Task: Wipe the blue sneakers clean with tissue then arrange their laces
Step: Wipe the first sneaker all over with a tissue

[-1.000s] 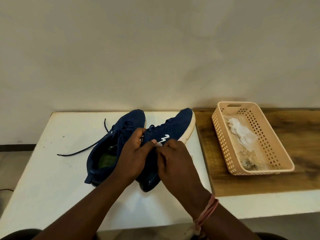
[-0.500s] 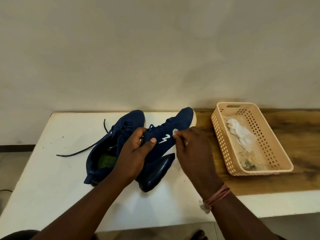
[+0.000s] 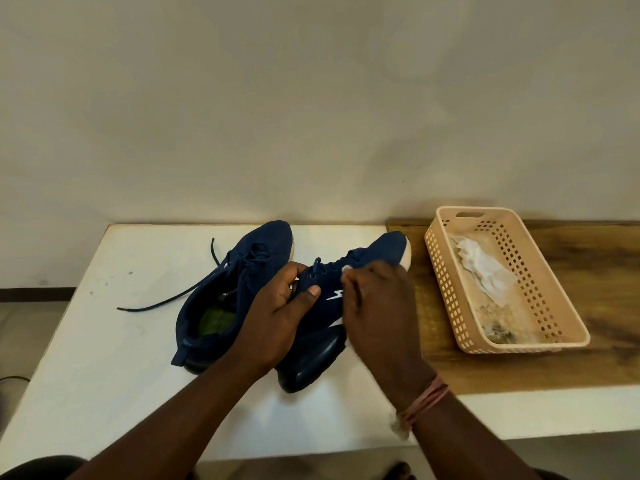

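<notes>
Under both my hands lies the white table (image 3: pixel 86 341), with the peach basket (image 3: pixel 554 306) off beyond my right knuckles on the wooden board (image 3: pixel 606 271). Between my palms sits the right blue sneaker (image 3: pixel 322 292), tipped on its side; its mate (image 3: pixel 242 268) rests just past my left hand (image 3: pixel 277 323), whose fingers curl round the near shoe's collar. My right hand (image 3: pixel 377 306) pinches a tissue (image 3: pixel 346 269) (barely showing) against the shoe. A loose lace (image 3: pixel 166 303) trails leftward.
</notes>
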